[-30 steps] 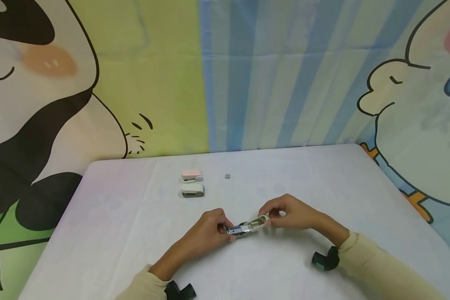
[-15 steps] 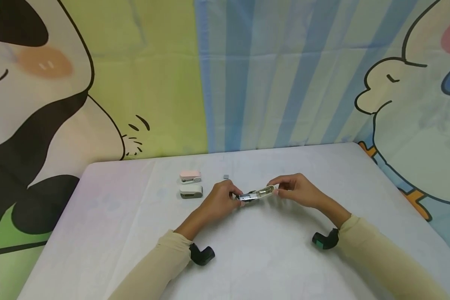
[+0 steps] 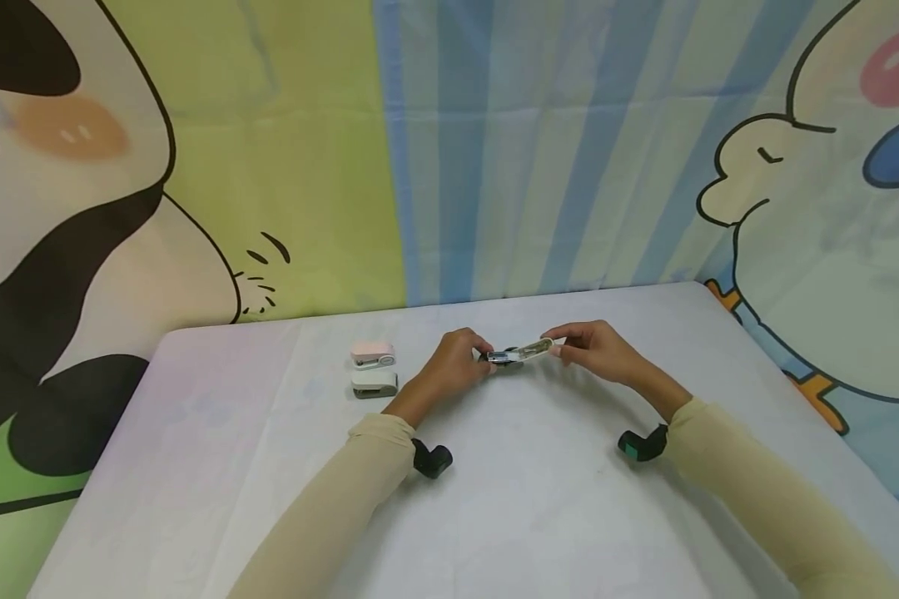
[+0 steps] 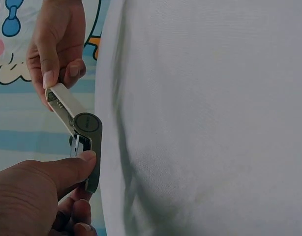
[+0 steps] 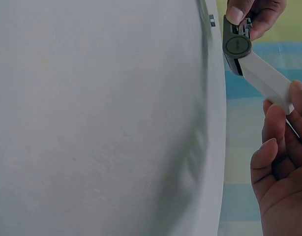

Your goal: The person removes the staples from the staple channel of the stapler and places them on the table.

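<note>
Both hands hold a white and grey-green stapler (image 3: 523, 353) in the air above the far part of the table, its top swung wide away from its base. My left hand (image 3: 459, 359) pinches the grey-green base; in the left wrist view the thumb presses beside the metal staple channel. At the other end, my right hand (image 3: 598, 356) pinches the tip of the white top (image 5: 269, 81) between thumb and fingers. A small grey piece, perhaps a staple strip (image 5: 212, 20), lies on the table in the right wrist view. The left hand hides it from the head view.
A pink stapler (image 3: 372, 354) and a white and grey stapler (image 3: 374, 383) lie to the left of my left hand. White cloth covers the table (image 3: 539, 499). Behind the table's far edge hangs a printed curtain (image 3: 494, 166).
Both hands have carried the opened stapler forward and slightly right, toward the table's far edge. Their grips look the same. The small grey piece has gone out of sight behind the left hand.
</note>
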Motion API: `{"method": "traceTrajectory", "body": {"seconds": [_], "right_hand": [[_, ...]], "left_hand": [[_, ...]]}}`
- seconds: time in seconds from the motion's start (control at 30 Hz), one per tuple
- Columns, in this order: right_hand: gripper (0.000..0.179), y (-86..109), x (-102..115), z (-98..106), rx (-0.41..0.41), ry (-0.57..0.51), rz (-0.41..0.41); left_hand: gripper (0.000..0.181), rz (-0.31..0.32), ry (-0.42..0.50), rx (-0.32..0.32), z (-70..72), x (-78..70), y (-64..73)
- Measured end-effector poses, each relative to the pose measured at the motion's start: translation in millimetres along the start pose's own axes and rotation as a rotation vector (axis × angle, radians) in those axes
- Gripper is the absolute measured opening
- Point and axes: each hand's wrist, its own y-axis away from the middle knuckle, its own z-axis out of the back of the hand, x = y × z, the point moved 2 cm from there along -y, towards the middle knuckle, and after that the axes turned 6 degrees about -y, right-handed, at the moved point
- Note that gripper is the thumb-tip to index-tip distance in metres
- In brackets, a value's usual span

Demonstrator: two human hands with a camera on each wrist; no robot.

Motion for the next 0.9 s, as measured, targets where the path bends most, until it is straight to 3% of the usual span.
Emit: {"method": "traceTrajectory", "body": {"seconds": [0.27,0.47,0.7,0.9], "right_hand": [[0.029,-14.0,-1.1,11.8,-0.068,0.088,0.008],[0.030,-20.3,-6.3,11.5,-0.077,0.125,-0.008],[0.028,-24.4,-4.8,10.7,-0.125,0.148,-0.021],[0.032,-25.9,-6.6,8.8,-0.112,0.157,-0.020]], "left_hand": [[0.018,0.074,0.049,0.006,-4.5,-5.5,-23.9],[0.021,0.129,0.032,0.020,-9.3,-2.7,-30.5],[0.020,0.114,0.026,0.000,-9.8,2.2,-37.3],[0.022,0.133,-0.007,0.010,-14.6,5.9,-40.7]]}}
